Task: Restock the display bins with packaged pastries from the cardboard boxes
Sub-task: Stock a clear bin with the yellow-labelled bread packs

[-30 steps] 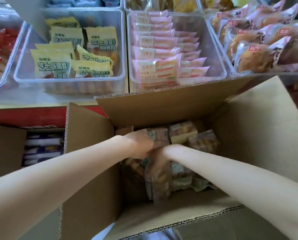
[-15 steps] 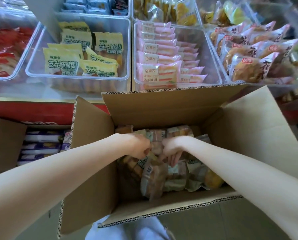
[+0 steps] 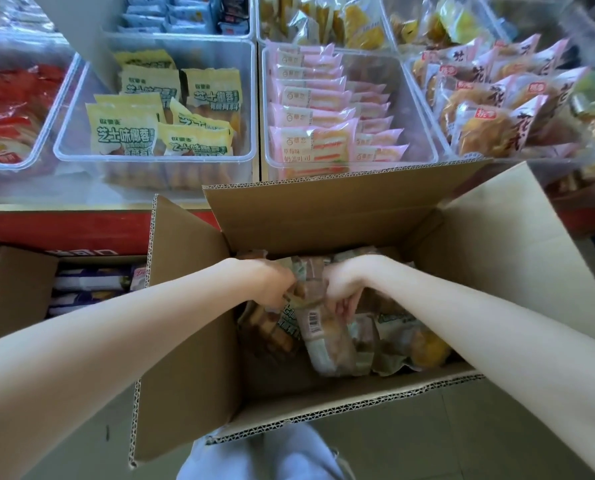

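A bunch of packs (image 3: 309, 306) is gripped from both sides inside the box (image 3: 517, 271): left hand (image 3: 271, 284) curled on its left edge, right hand (image 3: 344, 289) pinching its right. Nothing has yet been carried to the bins; the yellow bin (image 3: 77, 161) is seen part-filled. Against half a second ago, the bunch is raised slightly and more packs are exposed beneath it.

Cardboard box (image 3: 341, 216): matt brown corrugated board, fluting exposed along cut flap edges. Pastry packs (image 3: 327, 341) inside: thin plastic film, crinkled, semi-clear with a dull sheen. Display bins (image 3: 254, 98): clear hard plastic, smooth, glossy at rims. Yellow packs (image 3: 122, 133) and pink packs (image 3: 309, 140): printed glossy film. Second box (image 3: 19, 282), left: same matt cardboard. Floor (image 3: 462, 434): smooth, low-sheen tile.
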Tool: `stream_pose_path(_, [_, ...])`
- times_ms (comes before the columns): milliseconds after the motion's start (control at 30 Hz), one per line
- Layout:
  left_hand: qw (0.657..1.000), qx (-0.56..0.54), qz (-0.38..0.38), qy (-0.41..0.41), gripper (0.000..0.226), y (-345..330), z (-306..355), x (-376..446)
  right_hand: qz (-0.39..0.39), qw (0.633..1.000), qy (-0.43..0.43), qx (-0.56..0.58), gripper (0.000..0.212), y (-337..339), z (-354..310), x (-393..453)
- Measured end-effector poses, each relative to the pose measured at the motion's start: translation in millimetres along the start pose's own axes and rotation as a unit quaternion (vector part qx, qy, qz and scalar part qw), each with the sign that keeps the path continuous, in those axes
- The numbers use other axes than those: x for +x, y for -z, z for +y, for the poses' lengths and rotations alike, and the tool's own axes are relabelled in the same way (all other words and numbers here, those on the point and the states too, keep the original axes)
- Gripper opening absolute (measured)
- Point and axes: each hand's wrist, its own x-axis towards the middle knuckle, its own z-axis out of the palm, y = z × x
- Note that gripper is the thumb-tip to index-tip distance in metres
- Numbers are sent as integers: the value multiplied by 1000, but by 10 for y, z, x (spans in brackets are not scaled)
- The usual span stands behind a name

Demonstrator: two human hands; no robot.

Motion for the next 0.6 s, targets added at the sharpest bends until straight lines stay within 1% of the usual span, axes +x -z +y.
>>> stream_pose_path(100, [999, -8, 32, -25, 64, 228, 21, -63, 40, 997, 65, -9, 6, 264, -34, -411])
stream_pose_path(167, [999, -22, 42, -28, 80, 407, 53, -133, 60, 992, 107, -14, 12, 453, -73, -747])
stream_pose_path(200, [998, -35, 49, -26, 83, 503, 66, -182, 68, 990, 123, -10, 13, 554, -83, -912])
stream_pose_path(233, [996, -55, 58, -26, 83, 608, 75, -239, 76, 988, 136, -8, 13, 650, -86, -1081])
stream_pose_path(300, [990, -112, 74, -37, 73, 818, 89, -386, 103, 981, 165, 3, 13, 829, -61, -1405])
stream_pose_path(400, [968, -217, 101, -75, 64, 1091, 54, -633, 144, 961, 228, 65, 15, 1048, 2, -1834])
stream_pose_path(467, [946, -277, 140, -98, 65, 1209, -32, -798, 178, 934, 279, 135, 20, 1161, 21, -2036])
stream_pose_path(500, [938, -284, 170, -100, 60, 1253, -81, -892, 195, 916, 302, 179, 24, 1210, 20, -2103])
stream_pose_path(567, [921, -279, 257, -86, 44, 1323, -206, -1054, 214, 874, 346, 267, 28, 1290, -8, -2194])
stream_pose_path(600, [903, -292, 305, -76, 34, 1351, -277, -1122, 217, 852, 368, 303, 29, 1325, -29, -2222])
